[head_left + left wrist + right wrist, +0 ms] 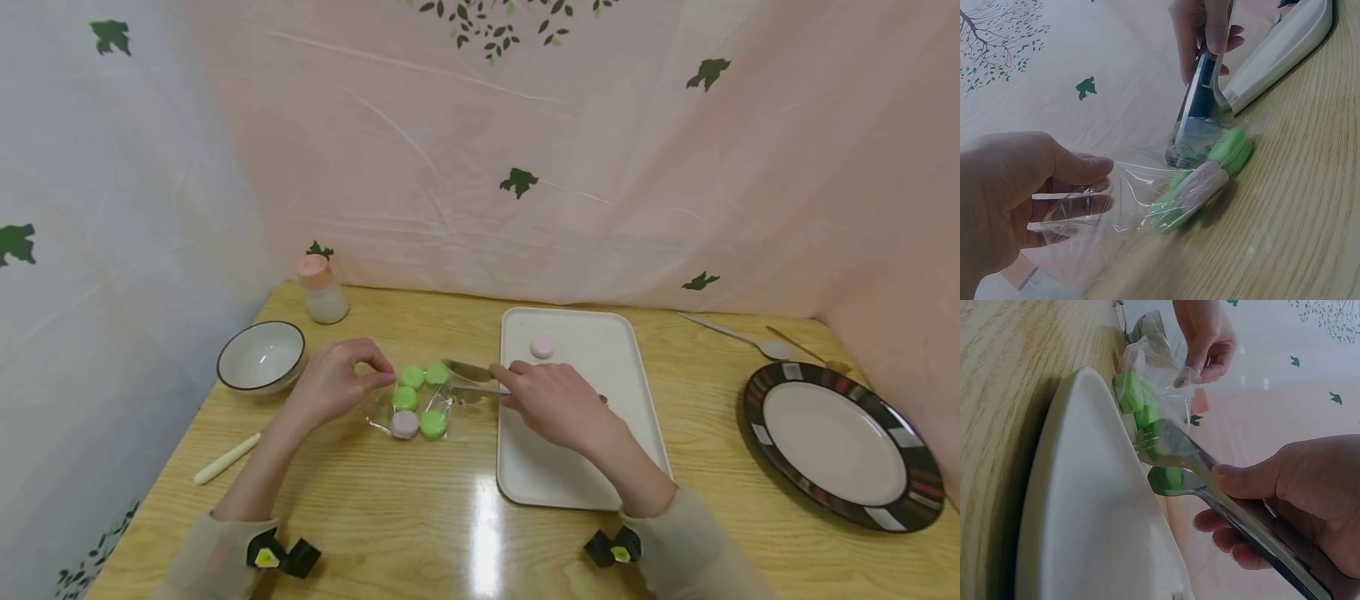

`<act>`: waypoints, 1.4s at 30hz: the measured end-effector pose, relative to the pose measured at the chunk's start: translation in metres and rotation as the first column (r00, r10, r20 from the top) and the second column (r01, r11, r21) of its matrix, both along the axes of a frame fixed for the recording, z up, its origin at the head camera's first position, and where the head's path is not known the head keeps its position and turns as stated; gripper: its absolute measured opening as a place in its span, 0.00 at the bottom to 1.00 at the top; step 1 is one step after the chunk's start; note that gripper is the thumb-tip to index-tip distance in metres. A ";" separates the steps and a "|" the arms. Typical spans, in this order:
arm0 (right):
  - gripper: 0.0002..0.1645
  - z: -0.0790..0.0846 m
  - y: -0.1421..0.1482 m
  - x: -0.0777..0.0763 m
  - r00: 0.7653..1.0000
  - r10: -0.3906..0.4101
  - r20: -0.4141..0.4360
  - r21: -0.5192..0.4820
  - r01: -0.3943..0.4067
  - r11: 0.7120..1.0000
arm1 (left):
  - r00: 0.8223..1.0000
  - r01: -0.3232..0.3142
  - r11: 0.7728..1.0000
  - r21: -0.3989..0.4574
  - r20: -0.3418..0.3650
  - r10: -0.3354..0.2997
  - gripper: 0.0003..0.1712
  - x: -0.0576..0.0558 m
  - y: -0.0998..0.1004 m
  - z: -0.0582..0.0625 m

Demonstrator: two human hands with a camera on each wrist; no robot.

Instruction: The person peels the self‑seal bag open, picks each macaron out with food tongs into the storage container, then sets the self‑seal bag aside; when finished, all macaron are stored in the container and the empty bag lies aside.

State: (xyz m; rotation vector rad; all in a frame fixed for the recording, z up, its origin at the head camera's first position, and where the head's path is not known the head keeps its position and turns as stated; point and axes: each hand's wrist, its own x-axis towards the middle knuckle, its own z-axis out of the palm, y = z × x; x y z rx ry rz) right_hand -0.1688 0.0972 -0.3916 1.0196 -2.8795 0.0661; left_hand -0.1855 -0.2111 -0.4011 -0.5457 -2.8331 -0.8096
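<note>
My left hand [341,382] pinches the edge of a clear plastic bag [1124,199] between thumb and fingers. Several green macarons [433,423] and a pale pink macaron [405,424] lie at the bag, seen through its film. From the right, my right hand [555,404] grips metal tongs [1235,515], one end forked and the other broad. Their tips are at the green macarons on the tray side; whether they pinch one I cannot tell. Another pink macaron [542,347] sits on the white tray [570,492] beneath the right hand.
A dark-rimmed bowl [262,357] and a pink-lidded jar [322,292] stand at the left, with a cream handle [227,458] nearer the front. To the right are a dark-bordered plate [832,442], a spoon [776,348] and a thin brown utensil [806,348].
</note>
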 end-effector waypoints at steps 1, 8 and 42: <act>0.24 0.000 -0.001 0.000 1.000 -0.001 0.005 0.001 0.001 1.000 | 1.000 0.002 1.000 0.003 0.001 -0.002 0.06 0.000 0.000 0.000; 0.23 0.006 -0.003 0.002 0.999 -0.013 0.031 0.024 0.013 1.000 | 1.000 0.002 1.000 0.016 0.009 -0.002 0.06 0.001 0.000 0.001; 0.21 0.008 -0.009 -0.003 1.000 -0.014 0.021 0.019 0.014 1.000 | 0.999 0.035 0.999 0.041 -0.011 -0.035 0.06 -0.001 0.002 -0.001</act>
